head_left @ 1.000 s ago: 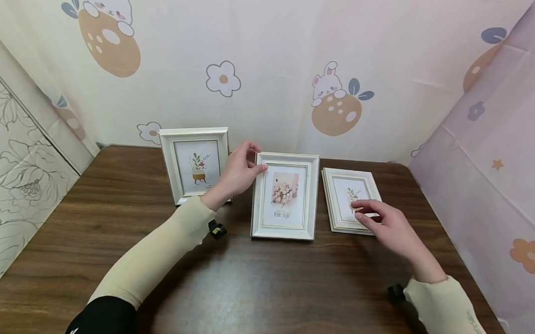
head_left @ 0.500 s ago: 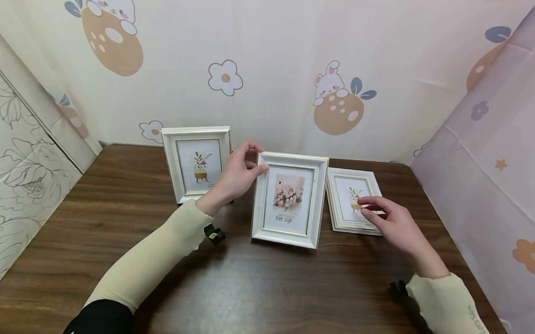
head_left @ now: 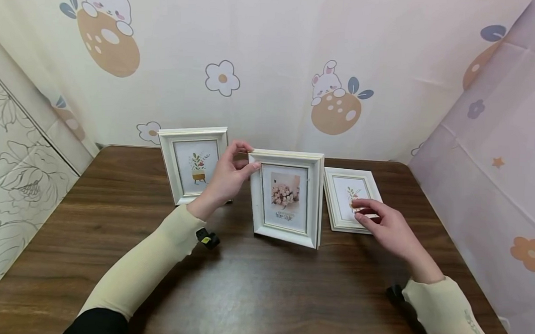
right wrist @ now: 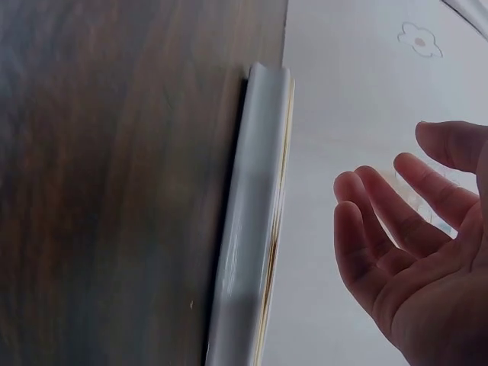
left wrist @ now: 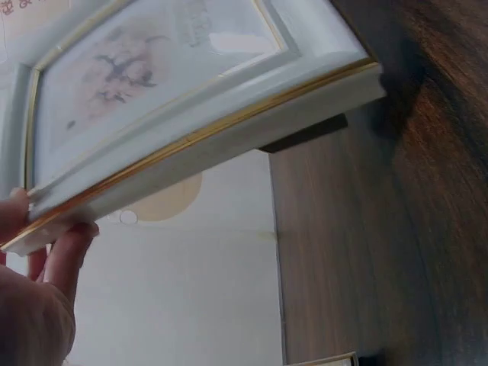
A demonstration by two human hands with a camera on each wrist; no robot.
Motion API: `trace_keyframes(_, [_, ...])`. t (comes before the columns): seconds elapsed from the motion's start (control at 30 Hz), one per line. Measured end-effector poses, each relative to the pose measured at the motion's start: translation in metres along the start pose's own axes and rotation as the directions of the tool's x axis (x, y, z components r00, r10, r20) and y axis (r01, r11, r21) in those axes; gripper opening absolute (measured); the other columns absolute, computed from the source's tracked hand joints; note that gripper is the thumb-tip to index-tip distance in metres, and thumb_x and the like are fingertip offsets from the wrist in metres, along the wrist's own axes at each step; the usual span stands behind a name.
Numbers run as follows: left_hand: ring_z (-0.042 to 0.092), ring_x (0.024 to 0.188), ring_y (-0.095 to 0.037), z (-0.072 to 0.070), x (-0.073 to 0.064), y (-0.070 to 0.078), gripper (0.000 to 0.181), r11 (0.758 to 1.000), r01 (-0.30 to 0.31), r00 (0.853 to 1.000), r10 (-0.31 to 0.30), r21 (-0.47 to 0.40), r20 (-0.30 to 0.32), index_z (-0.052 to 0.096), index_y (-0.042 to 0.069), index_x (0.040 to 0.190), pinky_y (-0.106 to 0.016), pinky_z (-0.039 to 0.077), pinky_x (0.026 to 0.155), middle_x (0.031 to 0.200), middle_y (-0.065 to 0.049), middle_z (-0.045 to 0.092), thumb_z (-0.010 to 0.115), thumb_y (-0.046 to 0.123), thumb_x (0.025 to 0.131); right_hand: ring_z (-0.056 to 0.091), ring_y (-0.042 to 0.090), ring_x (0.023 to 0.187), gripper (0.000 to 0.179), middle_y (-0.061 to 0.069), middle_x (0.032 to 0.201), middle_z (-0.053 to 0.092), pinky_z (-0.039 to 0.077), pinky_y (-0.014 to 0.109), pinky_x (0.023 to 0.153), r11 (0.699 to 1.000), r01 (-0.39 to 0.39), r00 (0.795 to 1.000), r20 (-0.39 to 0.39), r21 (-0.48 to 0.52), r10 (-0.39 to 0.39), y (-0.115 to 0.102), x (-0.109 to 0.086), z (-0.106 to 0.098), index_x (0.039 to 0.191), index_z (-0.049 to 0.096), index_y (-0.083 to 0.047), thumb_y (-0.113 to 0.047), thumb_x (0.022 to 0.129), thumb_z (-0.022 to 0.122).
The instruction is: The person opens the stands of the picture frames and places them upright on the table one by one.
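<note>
while handheld, frame (head_left: 287, 236) with bouquet print (head_left: 285, 193)

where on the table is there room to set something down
Widest: the front of the table, between the left sleeve and right sleeve. Also bare: left of the left frame. Crowded: from there to the flat frame, the left hand gripping the middle frame between, the right hand close by.

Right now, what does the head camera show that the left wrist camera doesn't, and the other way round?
Only the head view: the right hand and the flat-lying plant-print frame. Only the left wrist view: a dark piece jutting from behind the flower-print frame. Both: the left hand pinching that frame, the wooden table and the pale backdrop.
</note>
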State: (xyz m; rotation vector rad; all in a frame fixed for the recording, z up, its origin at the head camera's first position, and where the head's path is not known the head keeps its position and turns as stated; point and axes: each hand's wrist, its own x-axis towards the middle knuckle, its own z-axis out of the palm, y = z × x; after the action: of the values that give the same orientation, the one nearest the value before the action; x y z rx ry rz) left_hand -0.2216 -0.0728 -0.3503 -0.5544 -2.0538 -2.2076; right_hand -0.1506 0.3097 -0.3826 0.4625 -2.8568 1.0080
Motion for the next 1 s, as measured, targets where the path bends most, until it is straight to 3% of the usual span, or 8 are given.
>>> trace_keyframes(0.17, [0.067, 0.09, -0.017, -0.005, -0.002, 0.0, 0.032, 0.997, -0.026, 1.0, 0.025, -0.07, -0.012, 0.046, 0.003, 0.116, -0.025, 0.055, 0.065, 0.116, -0.007, 0.053, 0.064, -0.008, 0.092, 0.062, 0.014, 0.101, 0.03, 0.008, 0.119, 0.068, 0.051, 0.02, 0.081, 0.999, 0.04, 0.999, 0.007, -0.003, -0.04, -0.006, -0.002, 0.006, 0.126, 0.064, -0.008, -0.014, 0.097, 0.067])
trace_keyframes(0.3, [0.067, 0.091, -0.015, -0.007, -0.002, -0.001, 0.032, 0.995, -0.046, 0.999, 0.044, -0.092, -0.029, 0.045, 0.0, 0.115, -0.025, 0.056, 0.064, 0.117, -0.006, 0.053, 0.063, -0.01, 0.091, 0.062, 0.017, 0.1, 0.03, 0.008, 0.117, 0.068, 0.055, 0.036, 0.082, 0.997, 0.074, 0.997, 0.022, 0.01, -0.074, -0.014, -0.004, 0.012, 0.124, 0.065, -0.006, -0.013, 0.096, 0.068])
trace_keyframes(0.4, [0.067, 0.091, -0.015, -0.009, -0.003, -0.001, 0.03, 0.992, -0.047, 0.999, 0.044, -0.114, -0.03, 0.048, 0.004, 0.113, -0.025, 0.056, 0.064, 0.117, -0.006, 0.053, 0.062, -0.011, 0.091, 0.063, 0.017, 0.096, 0.027, 0.007, 0.115, 0.068, 0.056, 0.044, 0.081, 0.993, 0.114, 0.993, 0.027, 0.026, -0.115, -0.018, -0.004, 0.017, 0.122, 0.066, -0.006, -0.011, 0.096, 0.068])
trace_keyframes(0.67, [0.067, 0.096, -0.017, -0.016, -0.005, 0.0, 0.038, 0.981, -0.043, 0.999, 0.043, -0.189, -0.004, 0.058, 0.025, 0.108, -0.028, 0.058, 0.069, 0.12, -0.008, 0.056, 0.061, -0.009, 0.093, 0.063, 0.016, 0.095, 0.026, 0.007, 0.115, 0.068, 0.056, 0.038, 0.08, 0.985, 0.17, 0.982, 0.072, 0.038, -0.173, -0.026, -0.006, 0.03, 0.121, 0.066, -0.008, -0.009, 0.095, 0.067])
trace_keyframes(1.0, [0.063, 0.103, -0.021, -0.021, -0.007, -0.002, 0.041, 0.959, -0.048, 0.995, 0.071, -0.279, 0.071, 0.068, 0.03, 0.111, -0.035, 0.059, 0.075, 0.118, -0.006, 0.059, 0.06, -0.007, 0.095, 0.062, 0.015, 0.1, 0.028, 0.004, 0.117, 0.067, 0.054, 0.035, 0.082, 0.981, 0.191, 0.975, 0.114, 0.027, -0.193, -0.034, -0.009, 0.038, 0.123, 0.065, -0.011, -0.016, 0.096, 0.068])
